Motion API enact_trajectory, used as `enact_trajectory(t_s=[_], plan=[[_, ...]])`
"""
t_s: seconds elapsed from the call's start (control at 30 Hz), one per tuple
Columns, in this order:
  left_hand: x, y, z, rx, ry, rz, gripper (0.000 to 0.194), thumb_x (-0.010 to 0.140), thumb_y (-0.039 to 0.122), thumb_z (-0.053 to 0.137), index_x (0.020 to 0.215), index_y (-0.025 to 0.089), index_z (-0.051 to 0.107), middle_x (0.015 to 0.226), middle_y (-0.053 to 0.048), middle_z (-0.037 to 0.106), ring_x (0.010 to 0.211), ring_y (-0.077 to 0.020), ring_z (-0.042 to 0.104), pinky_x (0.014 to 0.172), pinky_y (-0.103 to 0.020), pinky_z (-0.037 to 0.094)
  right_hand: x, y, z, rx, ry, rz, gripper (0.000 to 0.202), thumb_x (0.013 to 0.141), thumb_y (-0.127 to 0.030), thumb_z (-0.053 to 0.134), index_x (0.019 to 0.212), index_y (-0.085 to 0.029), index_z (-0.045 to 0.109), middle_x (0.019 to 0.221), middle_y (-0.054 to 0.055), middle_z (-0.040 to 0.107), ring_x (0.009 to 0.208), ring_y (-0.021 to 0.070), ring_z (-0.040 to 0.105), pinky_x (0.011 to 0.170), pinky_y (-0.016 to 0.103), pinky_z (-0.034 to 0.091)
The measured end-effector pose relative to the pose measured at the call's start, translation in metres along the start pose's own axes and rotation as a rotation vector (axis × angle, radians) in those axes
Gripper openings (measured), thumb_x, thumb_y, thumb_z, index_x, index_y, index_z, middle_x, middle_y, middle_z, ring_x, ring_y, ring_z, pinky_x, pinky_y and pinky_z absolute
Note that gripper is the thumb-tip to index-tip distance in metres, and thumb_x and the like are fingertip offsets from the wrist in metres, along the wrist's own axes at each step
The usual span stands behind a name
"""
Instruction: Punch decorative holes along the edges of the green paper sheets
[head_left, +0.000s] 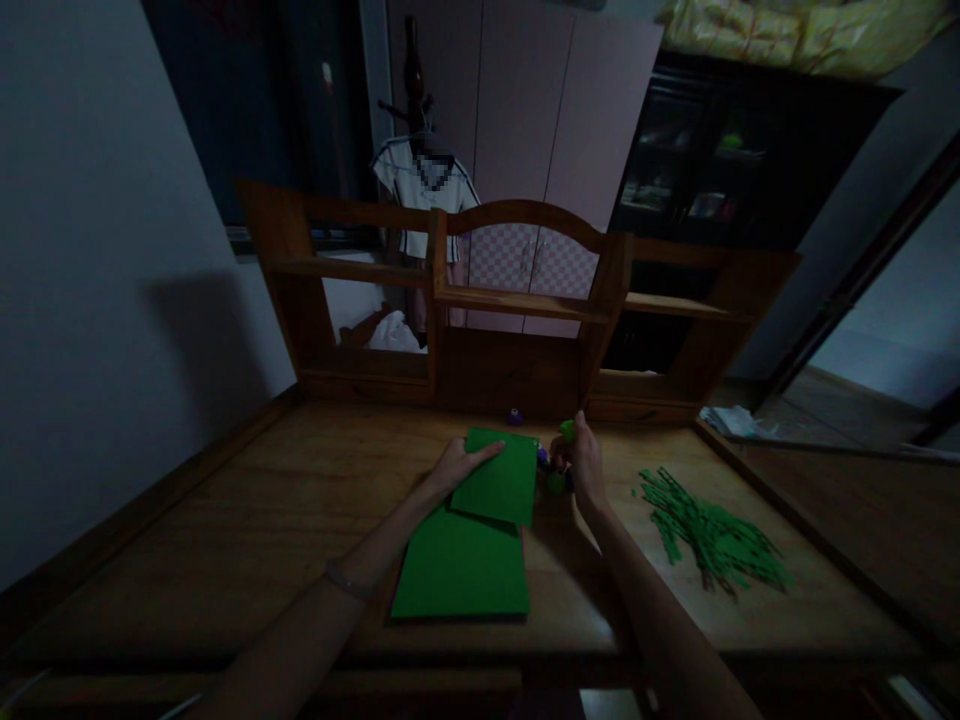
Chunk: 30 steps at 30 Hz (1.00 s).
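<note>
My left hand (459, 466) grips a square green sheet (496, 487) by its left edge, thumb on top. The sheet is tilted over the far part of a stack of green sheets (465, 572) lying on the wooden desk. My right hand (586, 468), to the right of the sheet, pinches a small bright green object (568, 431) whose kind I cannot make out. Beneath that hand, partly hidden by its fingers, are a small round green thing (556, 483) and a small purple thing (542, 456). Another small purple object (514, 415) sits farther back.
A loose heap of cut green strips (712, 540) lies on the right of the desk (247, 520). A wooden shelf unit (517, 300) stands along its back edge. Beyond are a shirt on a coat stand (431, 190), a pink wardrobe (517, 110) and a dark cabinet (697, 180).
</note>
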<state>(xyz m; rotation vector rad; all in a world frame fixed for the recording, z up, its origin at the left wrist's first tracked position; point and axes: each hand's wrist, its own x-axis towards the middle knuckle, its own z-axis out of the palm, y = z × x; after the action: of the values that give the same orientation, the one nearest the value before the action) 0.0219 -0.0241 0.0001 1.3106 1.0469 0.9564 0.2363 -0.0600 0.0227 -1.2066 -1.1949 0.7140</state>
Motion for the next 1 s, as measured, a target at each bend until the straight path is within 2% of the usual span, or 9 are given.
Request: enact_trajectory(t_s=[0.1, 0.33, 0.57, 0.83, 1.0], plan=[[-0.001, 0.001, 0.0, 0.006, 0.01, 0.009, 0.05, 0.061, 0.055, 0.075, 0.083, 0.011, 0.067, 0.083, -0.011, 0.072, 0.07, -0.0212, 0.067, 0.061, -0.028, 0.052, -0.001, -0.004, 0.001, 0.093, 0.085, 0.013, 0.055, 0.079, -0.076, 0.038, 0.078, -0.022, 0.048, 0.066, 0.002, 0.064, 0.046, 0.0146, 0.057, 0.042, 0.026, 0.04], [0.003, -0.005, 0.001, 0.078, 0.052, 0.106, 0.044, 0.065, 0.054, 0.072, 0.079, 0.013, 0.069, 0.078, -0.007, 0.072, 0.067, -0.0205, 0.066, 0.06, -0.028, 0.051, 0.001, -0.008, 0.005, 0.315, -0.059, 0.212, 0.048, 0.075, -0.069, 0.055, 0.085, -0.022, 0.051, 0.084, 0.007, 0.07, 0.063, 0.0212, 0.07, 0.051, 0.03, 0.055], [0.003, -0.006, 0.004, 0.096, 0.063, 0.145, 0.044, 0.066, 0.054, 0.072, 0.081, 0.013, 0.069, 0.08, -0.008, 0.072, 0.069, -0.0216, 0.066, 0.059, -0.028, 0.052, 0.004, -0.001, 0.006, 0.367, -0.093, 0.268, 0.047, 0.076, -0.068, 0.057, 0.079, -0.021, 0.051, 0.082, 0.009, 0.067, 0.083, 0.0274, 0.071, 0.062, 0.034, 0.059], [0.006, -0.008, 0.002, 0.088, 0.044, 0.183, 0.043, 0.067, 0.053, 0.072, 0.081, 0.012, 0.069, 0.082, -0.01, 0.073, 0.072, -0.0225, 0.068, 0.063, -0.029, 0.053, 0.007, 0.001, 0.004, 0.553, -0.103, 0.317, 0.042, 0.072, -0.061, 0.067, 0.081, -0.021, 0.054, 0.08, 0.005, 0.067, 0.08, 0.0224, 0.072, 0.063, 0.028, 0.059], [0.012, -0.012, 0.001, 0.101, 0.054, 0.173, 0.046, 0.067, 0.055, 0.071, 0.083, 0.012, 0.069, 0.082, -0.01, 0.073, 0.071, -0.0227, 0.068, 0.062, -0.029, 0.053, 0.009, 0.004, 0.004, 0.577, -0.07, 0.339, 0.043, 0.072, -0.061, 0.067, 0.081, -0.02, 0.056, 0.081, 0.005, 0.068, 0.084, 0.0237, 0.071, 0.065, 0.026, 0.059]])
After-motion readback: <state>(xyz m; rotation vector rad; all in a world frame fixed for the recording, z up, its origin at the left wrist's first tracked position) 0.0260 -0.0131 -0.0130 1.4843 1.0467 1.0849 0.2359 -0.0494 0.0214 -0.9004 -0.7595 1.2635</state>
